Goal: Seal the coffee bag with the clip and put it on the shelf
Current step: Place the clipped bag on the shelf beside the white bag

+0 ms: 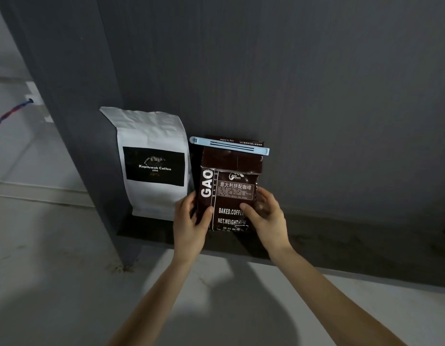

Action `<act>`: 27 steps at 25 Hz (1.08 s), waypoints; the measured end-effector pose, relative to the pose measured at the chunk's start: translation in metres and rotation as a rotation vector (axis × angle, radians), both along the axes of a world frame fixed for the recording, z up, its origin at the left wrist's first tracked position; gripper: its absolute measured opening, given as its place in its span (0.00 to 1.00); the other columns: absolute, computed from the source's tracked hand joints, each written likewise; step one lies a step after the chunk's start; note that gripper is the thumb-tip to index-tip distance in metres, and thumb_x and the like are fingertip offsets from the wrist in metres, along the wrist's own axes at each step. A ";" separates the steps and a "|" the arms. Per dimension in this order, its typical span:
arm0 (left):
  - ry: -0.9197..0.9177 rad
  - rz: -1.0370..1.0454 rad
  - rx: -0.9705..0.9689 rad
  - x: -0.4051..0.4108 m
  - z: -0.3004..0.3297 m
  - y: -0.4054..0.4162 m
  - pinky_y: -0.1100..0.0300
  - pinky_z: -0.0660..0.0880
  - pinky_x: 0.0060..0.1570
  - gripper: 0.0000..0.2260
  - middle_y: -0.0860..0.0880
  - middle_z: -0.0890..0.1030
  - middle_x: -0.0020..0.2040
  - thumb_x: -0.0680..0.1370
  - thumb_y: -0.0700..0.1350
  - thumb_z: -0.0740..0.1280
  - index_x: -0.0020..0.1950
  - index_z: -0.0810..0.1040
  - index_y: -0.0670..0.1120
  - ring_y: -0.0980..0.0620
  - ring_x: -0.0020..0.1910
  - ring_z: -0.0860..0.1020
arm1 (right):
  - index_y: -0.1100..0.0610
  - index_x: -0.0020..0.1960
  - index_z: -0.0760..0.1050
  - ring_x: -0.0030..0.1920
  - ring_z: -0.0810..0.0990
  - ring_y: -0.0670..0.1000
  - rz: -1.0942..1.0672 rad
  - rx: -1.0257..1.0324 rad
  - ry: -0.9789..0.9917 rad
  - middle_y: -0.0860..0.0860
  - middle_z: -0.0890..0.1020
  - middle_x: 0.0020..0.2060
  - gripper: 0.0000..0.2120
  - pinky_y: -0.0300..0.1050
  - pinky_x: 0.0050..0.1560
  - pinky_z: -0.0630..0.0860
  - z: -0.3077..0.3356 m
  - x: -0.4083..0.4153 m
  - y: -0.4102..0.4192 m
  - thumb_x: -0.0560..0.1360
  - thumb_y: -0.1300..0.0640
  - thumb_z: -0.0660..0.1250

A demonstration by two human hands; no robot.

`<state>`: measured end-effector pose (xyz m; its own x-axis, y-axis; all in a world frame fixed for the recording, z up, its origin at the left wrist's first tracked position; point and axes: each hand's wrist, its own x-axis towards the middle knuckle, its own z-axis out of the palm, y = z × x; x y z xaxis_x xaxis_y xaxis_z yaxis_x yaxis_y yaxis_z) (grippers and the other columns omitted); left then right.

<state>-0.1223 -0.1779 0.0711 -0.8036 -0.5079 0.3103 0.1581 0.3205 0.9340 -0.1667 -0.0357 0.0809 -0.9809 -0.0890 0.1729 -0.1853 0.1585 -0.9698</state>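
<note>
A dark brown coffee bag (pixel 231 186) with white lettering stands upright on the dark grey shelf (pixel 341 236), its back against the shelf's rear wall. A pale blue clip (pixel 228 145) runs across its folded top and is clamped shut. My left hand (pixel 191 221) grips the bag's lower left side, thumb on the front. Holding the lower right side is my right hand (pixel 266 216), with its thumb on the front label and fingers behind the edge.
A white coffee bag (pixel 154 163) with a black label stands just left of the brown bag, nearly touching it. A grey upright panel (pixel 74 121) bounds the shelf on the left. Pale floor (pixel 54 283) lies below. The shelf stretches to the right.
</note>
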 end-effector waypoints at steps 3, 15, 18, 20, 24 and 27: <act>-0.017 -0.007 -0.010 -0.003 -0.005 0.000 0.68 0.70 0.54 0.20 0.49 0.68 0.59 0.73 0.38 0.66 0.64 0.68 0.42 0.56 0.58 0.69 | 0.51 0.60 0.70 0.50 0.75 0.46 -0.071 0.037 0.041 0.52 0.76 0.56 0.21 0.40 0.53 0.73 0.003 -0.003 -0.003 0.69 0.55 0.70; 0.089 0.133 -0.100 -0.012 -0.020 0.006 0.55 0.72 0.58 0.19 0.41 0.75 0.60 0.73 0.40 0.66 0.64 0.70 0.42 0.48 0.59 0.74 | 0.55 0.61 0.70 0.49 0.74 0.44 -0.128 0.107 0.151 0.53 0.78 0.54 0.20 0.28 0.47 0.70 -0.001 -0.009 -0.011 0.70 0.55 0.68; 0.094 0.128 -0.105 -0.012 -0.022 0.007 0.55 0.71 0.59 0.19 0.45 0.72 0.59 0.73 0.41 0.65 0.64 0.69 0.42 0.49 0.60 0.72 | 0.55 0.61 0.70 0.47 0.74 0.42 -0.106 0.124 0.179 0.52 0.77 0.54 0.20 0.17 0.41 0.67 -0.003 -0.009 -0.011 0.71 0.55 0.68; 0.090 0.127 -0.105 -0.011 -0.020 0.009 0.57 0.70 0.58 0.20 0.49 0.68 0.58 0.73 0.41 0.65 0.64 0.68 0.42 0.50 0.59 0.71 | 0.54 0.62 0.69 0.47 0.73 0.41 -0.087 0.118 0.167 0.52 0.77 0.54 0.20 0.16 0.41 0.67 -0.003 -0.008 -0.009 0.71 0.55 0.67; 0.049 0.100 -0.143 -0.005 -0.018 0.008 0.53 0.71 0.60 0.21 0.41 0.70 0.60 0.74 0.40 0.65 0.65 0.67 0.41 0.48 0.60 0.72 | 0.53 0.65 0.66 0.51 0.73 0.41 -0.021 0.119 0.138 0.52 0.76 0.56 0.22 0.16 0.42 0.66 -0.003 -0.002 -0.004 0.72 0.57 0.66; -0.020 0.077 -0.181 -0.001 -0.016 0.006 0.45 0.72 0.61 0.22 0.39 0.68 0.63 0.74 0.39 0.64 0.67 0.64 0.40 0.44 0.62 0.71 | 0.51 0.68 0.62 0.55 0.71 0.41 0.034 0.146 0.114 0.52 0.75 0.60 0.25 0.26 0.53 0.68 0.000 0.004 -0.001 0.73 0.58 0.65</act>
